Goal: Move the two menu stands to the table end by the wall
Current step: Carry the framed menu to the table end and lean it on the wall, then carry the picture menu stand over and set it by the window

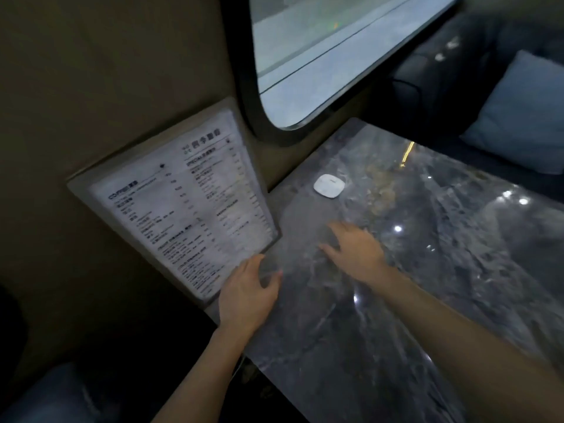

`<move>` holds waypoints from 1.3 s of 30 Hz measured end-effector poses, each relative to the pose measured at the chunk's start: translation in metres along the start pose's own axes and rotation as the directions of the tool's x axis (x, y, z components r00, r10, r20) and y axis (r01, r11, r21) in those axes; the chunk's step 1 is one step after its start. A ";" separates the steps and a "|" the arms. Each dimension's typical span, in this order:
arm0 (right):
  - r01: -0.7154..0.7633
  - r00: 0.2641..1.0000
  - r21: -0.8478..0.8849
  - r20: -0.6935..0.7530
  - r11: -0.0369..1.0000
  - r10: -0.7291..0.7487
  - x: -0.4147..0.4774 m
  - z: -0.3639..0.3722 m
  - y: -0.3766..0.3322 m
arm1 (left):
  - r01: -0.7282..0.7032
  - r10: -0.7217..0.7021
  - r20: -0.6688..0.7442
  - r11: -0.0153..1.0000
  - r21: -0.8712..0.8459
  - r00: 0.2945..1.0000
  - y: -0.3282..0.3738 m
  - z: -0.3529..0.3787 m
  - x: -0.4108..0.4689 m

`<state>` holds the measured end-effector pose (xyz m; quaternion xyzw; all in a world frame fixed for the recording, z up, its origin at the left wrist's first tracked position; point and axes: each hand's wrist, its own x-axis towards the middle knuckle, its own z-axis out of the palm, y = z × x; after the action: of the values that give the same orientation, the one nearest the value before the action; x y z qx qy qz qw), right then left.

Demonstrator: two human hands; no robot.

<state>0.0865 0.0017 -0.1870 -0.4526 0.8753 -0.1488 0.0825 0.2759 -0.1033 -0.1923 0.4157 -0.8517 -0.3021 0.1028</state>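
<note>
A clear menu stand (183, 203) with a printed white sheet stands at the table end against the beige wall (91, 102). I can make out only one stand; a second may be hidden behind it. My left hand (247, 294) hovers by the stand's near lower corner, fingers spread, holding nothing. Whether it touches the stand I cannot tell. My right hand (354, 251) is stretched out flat over the grey marble table (427, 300), fingers apart and empty.
A small white rounded device (329, 185) lies on the table near the wall. A dark-framed window (335, 56) is above it. A dark sofa with a blue cushion (525, 117) runs along the far right side.
</note>
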 end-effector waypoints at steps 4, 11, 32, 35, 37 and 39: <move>-0.094 0.993 -0.025 -0.073 0.995 0.092 -0.041 -0.029 0.040 | -0.203 0.197 0.102 0.978 0.054 0.975 0.049 0.028 0.012; -0.328 0.928 -0.016 -0.194 0.944 0.319 -0.140 -0.069 0.115 | -0.503 0.506 0.178 0.862 -0.066 0.844 0.155 0.081 0.002; -0.781 0.244 0.480 -0.354 0.399 0.903 -0.391 -0.139 0.307 | -0.690 0.690 0.442 0.697 -0.194 0.573 0.363 0.226 -0.106; -0.698 0.146 0.646 -0.294 0.309 0.945 -0.393 -0.149 0.330 | -0.658 0.692 0.440 0.708 -0.256 0.573 0.379 0.237 -0.111; -0.625 0.195 0.716 -0.245 0.313 0.950 -0.389 -0.155 0.339 | -0.650 0.691 0.431 0.712 -0.266 0.580 0.387 0.243 -0.113; -0.544 0.277 0.759 -0.240 0.358 0.930 -0.384 -0.158 0.344 | -0.665 0.679 0.437 0.716 -0.213 0.591 0.393 0.248 -0.115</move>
<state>-0.0003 0.5320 -0.1496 0.1668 0.8646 -0.4722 -0.0397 -0.0106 0.2770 -0.1452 -0.0272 -0.9377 -0.3464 -0.0023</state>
